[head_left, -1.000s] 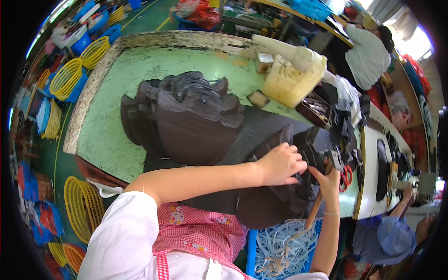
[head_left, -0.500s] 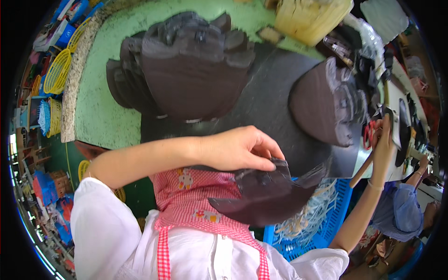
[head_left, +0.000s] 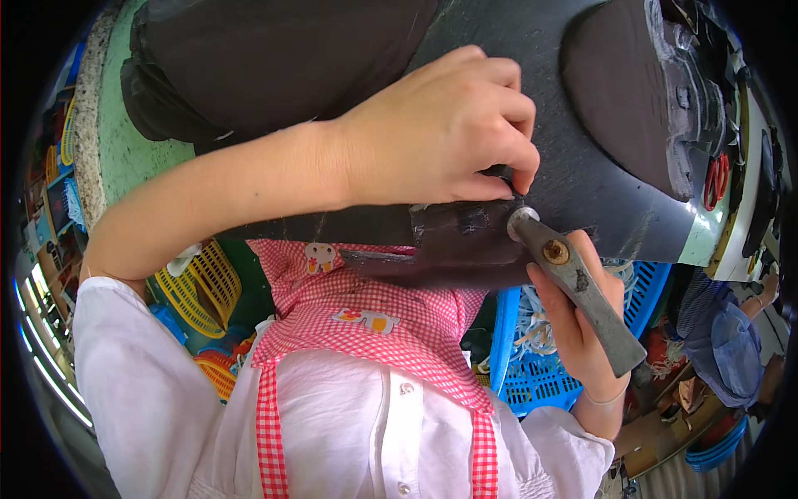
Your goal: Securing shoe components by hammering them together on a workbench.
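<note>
My left hand (head_left: 457,125) is closed over the black work board (head_left: 544,108), thumb and curled fingers pinching a dark brown, leather-like piece (head_left: 474,249) at its upper edge. That piece overhangs the board's near edge, above my lap. A hammer (head_left: 586,295) is gripped in my right hand (head_left: 582,324). Its round face touches or hovers just over the piece beside my left fingertips; I cannot tell which. Most of the handle is hidden by the hammer head and my hand. What lies under my left fingers is mostly covered.
Similar dark pieces form a large stack (head_left: 283,58) at far left and a smaller stack (head_left: 623,91) at right. Red-handled scissors (head_left: 716,181) lie beyond the latter. A blue basket (head_left: 532,382) of pale strips stands below the table. Another person (head_left: 731,349) sits at far right.
My right hand has come from the table's right side to the piece, bringing the hammer. The piece has moved up onto the board's edge with my left hand. The view has shifted closer.
</note>
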Tool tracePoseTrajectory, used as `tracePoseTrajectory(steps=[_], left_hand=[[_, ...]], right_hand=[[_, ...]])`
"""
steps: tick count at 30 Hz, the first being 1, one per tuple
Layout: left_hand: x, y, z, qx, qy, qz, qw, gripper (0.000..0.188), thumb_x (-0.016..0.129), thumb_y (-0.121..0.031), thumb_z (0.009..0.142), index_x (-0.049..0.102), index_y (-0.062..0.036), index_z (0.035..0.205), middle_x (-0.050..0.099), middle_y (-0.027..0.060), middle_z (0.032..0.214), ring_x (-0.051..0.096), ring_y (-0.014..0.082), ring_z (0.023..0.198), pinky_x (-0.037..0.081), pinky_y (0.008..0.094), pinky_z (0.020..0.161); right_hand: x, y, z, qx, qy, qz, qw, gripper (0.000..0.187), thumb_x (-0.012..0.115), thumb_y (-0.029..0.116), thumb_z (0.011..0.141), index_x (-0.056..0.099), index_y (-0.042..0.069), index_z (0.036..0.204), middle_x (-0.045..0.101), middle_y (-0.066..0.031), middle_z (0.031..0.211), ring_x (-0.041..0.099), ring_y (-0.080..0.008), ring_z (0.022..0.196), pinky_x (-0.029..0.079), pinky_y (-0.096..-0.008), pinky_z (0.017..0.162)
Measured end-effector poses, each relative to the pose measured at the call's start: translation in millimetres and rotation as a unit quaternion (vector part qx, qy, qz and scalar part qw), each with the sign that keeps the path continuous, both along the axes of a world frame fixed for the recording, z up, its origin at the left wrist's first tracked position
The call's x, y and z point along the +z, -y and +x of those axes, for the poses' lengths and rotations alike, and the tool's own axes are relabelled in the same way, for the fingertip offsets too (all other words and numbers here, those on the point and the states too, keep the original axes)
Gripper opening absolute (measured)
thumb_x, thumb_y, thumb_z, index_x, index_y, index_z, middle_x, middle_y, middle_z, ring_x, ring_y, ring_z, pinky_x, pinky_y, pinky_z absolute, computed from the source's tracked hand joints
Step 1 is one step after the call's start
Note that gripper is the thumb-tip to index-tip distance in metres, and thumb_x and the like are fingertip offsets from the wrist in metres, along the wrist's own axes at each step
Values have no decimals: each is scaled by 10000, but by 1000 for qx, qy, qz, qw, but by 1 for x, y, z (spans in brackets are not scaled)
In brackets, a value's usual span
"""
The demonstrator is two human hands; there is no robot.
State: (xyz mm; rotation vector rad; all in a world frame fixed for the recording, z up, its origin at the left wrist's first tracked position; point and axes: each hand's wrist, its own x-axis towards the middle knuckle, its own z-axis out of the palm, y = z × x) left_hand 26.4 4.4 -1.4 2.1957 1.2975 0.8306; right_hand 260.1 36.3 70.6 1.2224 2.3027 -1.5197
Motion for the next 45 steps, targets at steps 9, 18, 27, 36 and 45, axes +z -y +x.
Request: tracePoseTrajectory(steps=[9,18,27,36,45], left_hand=[[-6,-9,-4,-104,-66,202,972,146,723,-165,642,629,-135,751,558,-11,839,553,212,874,449,356,780],[-1,15,-1,38,-47,128,990,133,713,-222,666,606,-168,724,545,-25,798,547,201,890,426,369,841],[3,29,0,130,-41,78,988,195,729,-177,614,680,-179,803,581,-39,829,559,201,856,424,366,782],[13,44,3,148,-117,91,978,181,768,-246,657,714,-208,826,597,-53,950,521,212,967,373,382,839],[2,57,15,150,-99,103,978,204,779,-183,618,704,-195,807,590,-59,864,540,192,891,387,374,787]], right_hand=[[8,-4,0,-63,-48,91,993,178,680,121,855,532,32,895,557,-122,684,556,-259,547,436,-329,522],[-5,-5,-5,42,-28,125,991,179,669,91,875,503,34,914,522,-145,655,597,-228,563,432,-326,508],[-9,-8,-14,86,-155,187,966,76,607,12,900,551,-10,947,452,-103,701,507,-182,546,391,-281,505],[-3,-10,-12,115,-46,111,986,243,593,2,916,553,-75,1143,573,-88,720,522,-131,629,410,-263,577],[-8,-12,-18,-12,-172,112,979,81,614,29,906,553,-16,936,487,-99,710,442,-186,550,398,-279,519]])
